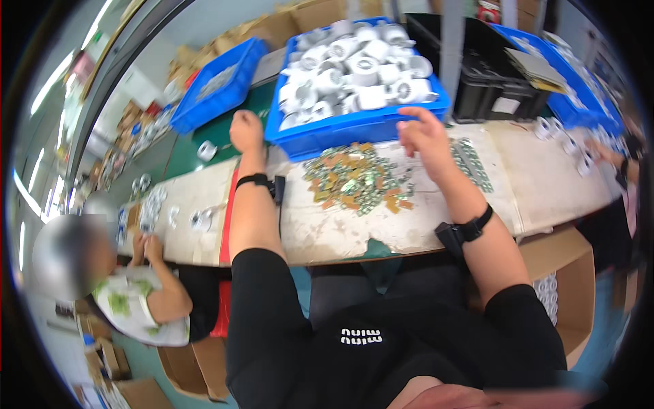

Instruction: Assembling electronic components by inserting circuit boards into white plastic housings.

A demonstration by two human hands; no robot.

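Observation:
My left hand (246, 132) is raised just left of a large blue plastic bin (354, 131), its fingers curled closed. Whatever they may hold is hidden. At the bin's front right corner is my right hand (424, 140), index finger stretched out and the others loosely bent, with nothing visible in it. White round plastic housings (364, 68) fill the bin in a heap. Between my forearms, a pile of small green and orange circuit boards (357, 177) is spread on the worktable (300, 235). A strip of green boards (470, 165) lies right of my right hand.
A black crate (501, 95) and another blue bin (569, 102) stand at the back right. A smaller blue bin (221, 85) is at the back left. One co-worker (129, 286) sits at left; another co-worker's hand (603, 153) handles white parts at right. An open carton (565, 293) stands below the table.

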